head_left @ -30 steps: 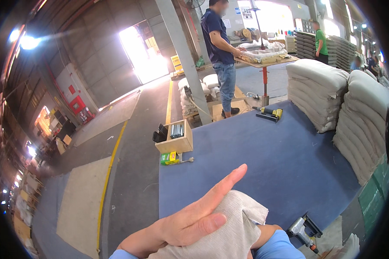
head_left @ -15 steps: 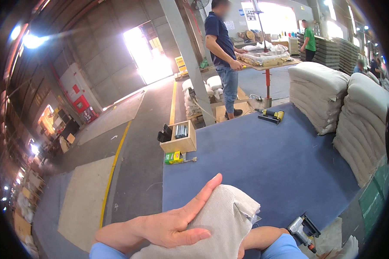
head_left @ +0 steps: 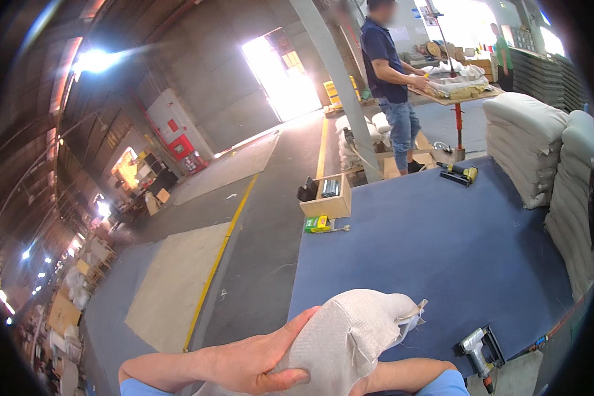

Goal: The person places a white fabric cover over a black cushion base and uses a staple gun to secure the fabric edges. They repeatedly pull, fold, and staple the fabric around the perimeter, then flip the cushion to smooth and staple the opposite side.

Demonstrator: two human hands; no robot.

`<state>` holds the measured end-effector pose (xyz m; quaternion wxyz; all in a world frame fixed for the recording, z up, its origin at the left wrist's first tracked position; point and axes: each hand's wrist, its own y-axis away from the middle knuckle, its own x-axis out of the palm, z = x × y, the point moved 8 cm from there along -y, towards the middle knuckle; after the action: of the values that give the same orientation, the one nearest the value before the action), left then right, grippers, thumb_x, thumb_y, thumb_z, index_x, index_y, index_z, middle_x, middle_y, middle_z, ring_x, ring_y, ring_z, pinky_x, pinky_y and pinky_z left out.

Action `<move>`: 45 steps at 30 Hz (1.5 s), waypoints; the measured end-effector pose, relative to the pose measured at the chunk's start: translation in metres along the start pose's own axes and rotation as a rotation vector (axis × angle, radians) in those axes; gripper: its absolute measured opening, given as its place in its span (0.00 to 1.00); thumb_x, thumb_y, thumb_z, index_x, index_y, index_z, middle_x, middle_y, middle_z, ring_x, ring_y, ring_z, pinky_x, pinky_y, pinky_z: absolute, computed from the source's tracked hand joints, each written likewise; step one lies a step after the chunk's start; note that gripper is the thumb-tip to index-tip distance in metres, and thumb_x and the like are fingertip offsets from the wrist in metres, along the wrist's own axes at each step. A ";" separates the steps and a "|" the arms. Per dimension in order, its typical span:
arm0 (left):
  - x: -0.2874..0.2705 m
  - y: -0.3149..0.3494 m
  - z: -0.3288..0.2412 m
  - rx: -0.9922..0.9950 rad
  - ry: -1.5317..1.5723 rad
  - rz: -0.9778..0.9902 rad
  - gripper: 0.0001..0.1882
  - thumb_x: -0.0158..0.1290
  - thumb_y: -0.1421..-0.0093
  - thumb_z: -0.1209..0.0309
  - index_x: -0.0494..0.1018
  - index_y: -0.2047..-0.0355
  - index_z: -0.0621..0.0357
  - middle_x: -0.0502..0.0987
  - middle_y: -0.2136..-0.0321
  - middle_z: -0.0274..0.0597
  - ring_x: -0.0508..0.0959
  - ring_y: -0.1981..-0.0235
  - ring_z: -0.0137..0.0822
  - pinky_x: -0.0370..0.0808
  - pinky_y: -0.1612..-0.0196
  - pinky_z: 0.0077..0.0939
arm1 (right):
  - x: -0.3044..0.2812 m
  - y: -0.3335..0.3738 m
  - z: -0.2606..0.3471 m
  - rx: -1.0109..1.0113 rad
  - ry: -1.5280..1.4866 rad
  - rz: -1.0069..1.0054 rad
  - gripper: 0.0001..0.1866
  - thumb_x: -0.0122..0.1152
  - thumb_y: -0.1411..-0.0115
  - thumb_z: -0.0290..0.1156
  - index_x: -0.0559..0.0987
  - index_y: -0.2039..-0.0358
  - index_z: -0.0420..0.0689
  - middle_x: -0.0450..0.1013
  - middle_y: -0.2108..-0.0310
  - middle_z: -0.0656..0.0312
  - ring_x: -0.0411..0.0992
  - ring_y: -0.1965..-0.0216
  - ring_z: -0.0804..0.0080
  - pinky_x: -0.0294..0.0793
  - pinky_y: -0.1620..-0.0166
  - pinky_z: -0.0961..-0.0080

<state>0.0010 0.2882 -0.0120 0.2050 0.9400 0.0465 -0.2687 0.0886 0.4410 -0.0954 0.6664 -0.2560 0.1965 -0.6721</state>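
Observation:
A light grey-beige fabric-covered cushion [head_left: 340,330] is close in front of me, above the near edge of the blue-topped table [head_left: 402,257]. My left hand [head_left: 264,362] grips its left side, the thumb across the cloth and the fingers passing behind the edge. From the right my forearm reaches in low; my right hand [head_left: 369,381] is mostly covered by the cushion, its fingers hidden. Frayed cloth and a pale strip stick out at the cushion's right corner. Nearest my right arm, a silver-and-black staple gun [head_left: 476,350] lies at the table's near right.
A wooden box [head_left: 336,201] with staple strips and a green-yellow carton [head_left: 317,225] occupy the table's left edge. A yellow-black staple gun [head_left: 462,174] lies farther back. Stacked cushions [head_left: 525,148] rise at right. Beyond the table a person [head_left: 393,86] works at another bench.
The view has swung left, so the surroundings sit farther right. The cushion has turned a little, its right corner bulging more, and my left fingertips have slipped out of sight behind it.

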 end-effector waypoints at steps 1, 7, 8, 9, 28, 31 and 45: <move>0.004 0.008 -0.002 -0.021 -0.036 -0.027 0.52 0.50 0.27 0.59 0.22 0.23 0.64 0.60 0.29 0.64 0.69 0.32 0.52 0.65 0.31 0.39 | 0.011 -0.001 0.007 -0.053 0.010 0.034 0.17 0.67 0.32 0.34 0.81 0.50 0.34 0.82 0.59 0.50 0.83 0.60 0.53 0.82 0.52 0.57; 0.009 0.023 -0.005 -0.085 -0.183 -0.146 0.49 0.49 0.28 0.57 0.31 0.23 0.65 0.63 0.34 0.73 0.73 0.35 0.63 0.70 0.33 0.46 | 0.076 -0.006 0.023 -0.511 0.356 0.002 0.17 0.67 0.33 0.34 0.82 0.51 0.33 0.83 0.58 0.49 0.84 0.59 0.51 0.82 0.52 0.56; 0.006 0.024 -0.003 -0.102 -0.226 -0.168 0.49 0.49 0.28 0.57 0.31 0.23 0.65 0.65 0.35 0.73 0.74 0.37 0.64 0.71 0.34 0.46 | 0.083 -0.004 0.018 -0.548 0.434 -0.042 0.17 0.67 0.33 0.34 0.82 0.51 0.33 0.83 0.58 0.49 0.84 0.59 0.51 0.82 0.52 0.56; 0.001 0.023 -0.001 -0.118 -0.267 -0.189 0.49 0.49 0.29 0.58 0.32 0.23 0.65 0.67 0.37 0.74 0.75 0.38 0.65 0.72 0.35 0.47 | 0.084 -0.006 0.011 -0.530 0.455 -0.069 0.17 0.68 0.33 0.34 0.82 0.51 0.33 0.83 0.58 0.49 0.84 0.59 0.51 0.82 0.52 0.56; 0.009 0.042 -0.003 -0.091 -0.332 -0.324 0.48 0.52 0.30 0.59 0.38 0.23 0.66 0.70 0.40 0.75 0.79 0.45 0.66 0.77 0.41 0.48 | 0.083 0.006 -0.023 0.022 0.013 -0.274 0.11 0.64 0.32 0.28 0.84 0.53 0.36 0.83 0.64 0.53 0.83 0.60 0.59 0.80 0.53 0.68; 0.020 0.051 -0.007 -0.171 -0.273 -0.300 0.48 0.53 0.30 0.58 0.37 0.23 0.66 0.68 0.37 0.74 0.78 0.43 0.66 0.76 0.39 0.48 | 0.093 0.012 -0.020 -0.060 0.068 -0.152 0.14 0.64 0.33 0.25 0.80 0.48 0.36 0.80 0.58 0.57 0.79 0.58 0.69 0.77 0.51 0.72; -0.014 0.056 0.016 -0.263 -0.416 -0.494 0.38 0.56 0.30 0.64 0.54 0.26 0.62 0.80 0.49 0.61 0.83 0.50 0.56 0.79 0.46 0.46 | 0.060 0.021 -0.035 0.113 0.121 -0.192 0.13 0.68 0.31 0.38 0.83 0.56 0.41 0.80 0.73 0.57 0.80 0.73 0.69 0.78 0.67 0.71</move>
<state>-0.0079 0.2308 0.0028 0.2583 0.7910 0.2639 -0.4877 0.0857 0.3776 -0.1308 0.5993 -0.1946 0.1728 -0.7570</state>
